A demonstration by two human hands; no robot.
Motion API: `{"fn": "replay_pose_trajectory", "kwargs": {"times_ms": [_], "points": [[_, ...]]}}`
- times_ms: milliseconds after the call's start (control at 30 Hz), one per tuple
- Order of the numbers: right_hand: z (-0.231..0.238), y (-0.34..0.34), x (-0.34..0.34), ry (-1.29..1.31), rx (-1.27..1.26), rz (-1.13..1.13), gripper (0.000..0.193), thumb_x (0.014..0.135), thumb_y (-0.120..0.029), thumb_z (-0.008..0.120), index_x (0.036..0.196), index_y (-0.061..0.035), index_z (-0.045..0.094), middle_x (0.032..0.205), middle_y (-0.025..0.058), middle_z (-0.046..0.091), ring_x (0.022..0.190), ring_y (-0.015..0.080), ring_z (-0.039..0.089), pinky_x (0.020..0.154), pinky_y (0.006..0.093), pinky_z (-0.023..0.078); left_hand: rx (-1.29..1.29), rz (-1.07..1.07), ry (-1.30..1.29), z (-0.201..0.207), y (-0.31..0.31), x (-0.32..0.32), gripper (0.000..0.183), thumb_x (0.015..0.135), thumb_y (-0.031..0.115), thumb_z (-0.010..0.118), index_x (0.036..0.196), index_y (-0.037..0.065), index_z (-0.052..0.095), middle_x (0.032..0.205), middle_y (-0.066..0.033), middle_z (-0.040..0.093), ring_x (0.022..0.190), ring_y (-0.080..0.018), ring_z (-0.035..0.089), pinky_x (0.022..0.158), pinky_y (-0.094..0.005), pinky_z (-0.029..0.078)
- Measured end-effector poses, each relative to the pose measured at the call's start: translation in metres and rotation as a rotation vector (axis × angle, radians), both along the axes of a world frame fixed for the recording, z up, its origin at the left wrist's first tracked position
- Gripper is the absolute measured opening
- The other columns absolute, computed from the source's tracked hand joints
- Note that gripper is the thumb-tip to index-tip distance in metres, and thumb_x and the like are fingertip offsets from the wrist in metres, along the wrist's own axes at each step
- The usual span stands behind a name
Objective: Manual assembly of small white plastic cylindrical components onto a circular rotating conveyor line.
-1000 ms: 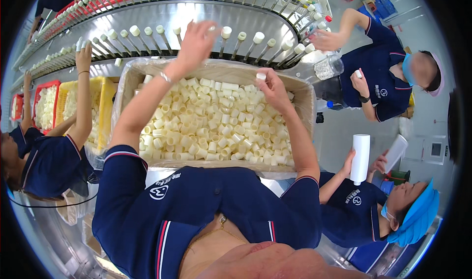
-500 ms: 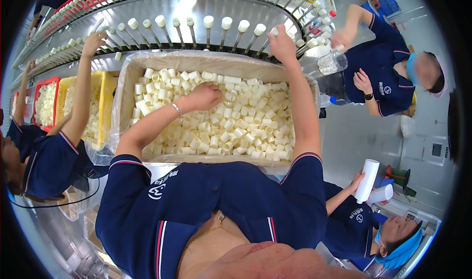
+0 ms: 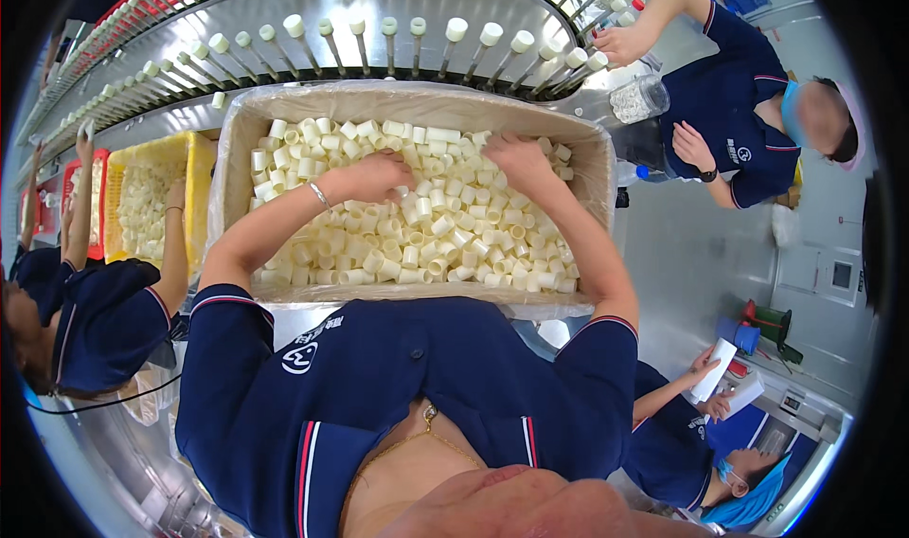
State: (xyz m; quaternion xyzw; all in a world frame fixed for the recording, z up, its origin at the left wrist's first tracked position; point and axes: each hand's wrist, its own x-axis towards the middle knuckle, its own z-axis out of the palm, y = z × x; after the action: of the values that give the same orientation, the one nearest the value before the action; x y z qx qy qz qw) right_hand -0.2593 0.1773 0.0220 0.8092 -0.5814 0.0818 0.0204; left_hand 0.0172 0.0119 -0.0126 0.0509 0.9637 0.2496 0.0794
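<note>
A large box point(image 3: 592, 150) lined with clear plastic stands in front of me, filled with a loose layer of short, hollow, cream-white cylindrical caps point(image 3: 407, 240). Both my hands are down among them. My left hand point(image 3: 379, 175), a bracelet on its wrist, has curled fingers over the caps left of the middle; what they grip, if anything, is hidden. Toward the box's far right, my right hand point(image 3: 519, 162) reaches down with fingers apart, the tips touching the caps. Beyond the far rim runs a curved row of upright metal pins point(image 3: 365, 55), many topped with white caps.
A yellow basket point(image 3: 201, 173) and a red basket point(image 3: 102, 164) of caps stand left, with co-workers' arms over them. At right a co-worker reaches to the pins beside a clear jar point(image 3: 639, 98) of small white pieces. Lower right, another handles white bottles point(image 3: 715, 367).
My right hand has come down from the pins into the box. My left hand has shifted slightly left among the caps. The co-worker at right now reaches toward the pins.
</note>
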Motion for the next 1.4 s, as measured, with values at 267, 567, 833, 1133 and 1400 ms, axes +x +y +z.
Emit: {"fn": "replay_pose_trajectory", "kwargs": {"times_ms": [267,567,833,1133,1400], "points": [[-0.029,-0.006,-0.015,0.032,0.117,-0.006,0.030,0.069,0.000,0.062,0.097,-0.0082,0.056,0.098,0.0074,0.057,0.101,0.0277,0.055,0.080,0.0405,0.048,0.614,0.499,0.135,0.057,-0.011,-0.003,0.037,0.081,0.020,0.075,0.113,0.007,0.061,0.095,-0.0044,0.064,0.083,-0.0145,0.057,0.077,-0.0291,0.048],[0.048,-0.031,0.035,-0.692,0.318,-0.269,0.030,0.087,-0.010,0.059,0.114,-0.0046,0.047,0.098,0.0138,0.064,0.070,0.0255,0.062,0.067,0.0349,0.050,-0.151,0.717,0.754,0.123,-0.081,-0.001,0.027,0.078,0.021,0.074,0.101,0.011,0.064,0.095,-0.0059,0.064,0.089,-0.0274,0.061,0.077,-0.0363,0.050],[0.082,-0.068,0.045,-1.010,0.335,-0.279,0.033,0.091,-0.010,0.061,0.117,-0.0027,0.040,0.087,0.0036,0.063,0.068,0.0060,0.053,0.056,0.0215,0.043,-0.409,0.854,0.513,0.128,-0.152,-0.033,0.028,0.074,0.028,0.075,0.098,0.013,0.069,0.090,-0.0044,0.069,0.090,-0.0241,0.061,0.087,-0.0405,0.041],[0.089,-0.110,0.019,-1.279,-0.046,-0.360,0.028,0.089,-0.012,0.065,0.112,-0.0037,0.051,0.095,0.0062,0.065,0.073,0.0056,0.059,0.064,0.0233,0.048,-0.688,0.557,0.374,0.131,-0.128,-0.085,0.037,0.072,0.018,0.072,0.108,0.009,0.067,0.103,-0.0056,0.066,0.101,-0.0228,0.058,0.088,-0.0373,0.042],[0.111,-0.110,-0.028,-0.547,-0.226,-0.537,0.040,0.093,-0.032,0.058,0.128,-0.0151,0.048,0.085,0.0137,0.066,0.066,0.0298,0.062,0.064,0.0399,0.049,-0.428,0.269,0.839,0.108,-0.025,-0.033,0.040,0.077,0.009,0.063,0.117,0.008,0.062,0.119,-0.0074,0.056,0.104,-0.0265,0.055,0.088,-0.0398,0.047]]}}
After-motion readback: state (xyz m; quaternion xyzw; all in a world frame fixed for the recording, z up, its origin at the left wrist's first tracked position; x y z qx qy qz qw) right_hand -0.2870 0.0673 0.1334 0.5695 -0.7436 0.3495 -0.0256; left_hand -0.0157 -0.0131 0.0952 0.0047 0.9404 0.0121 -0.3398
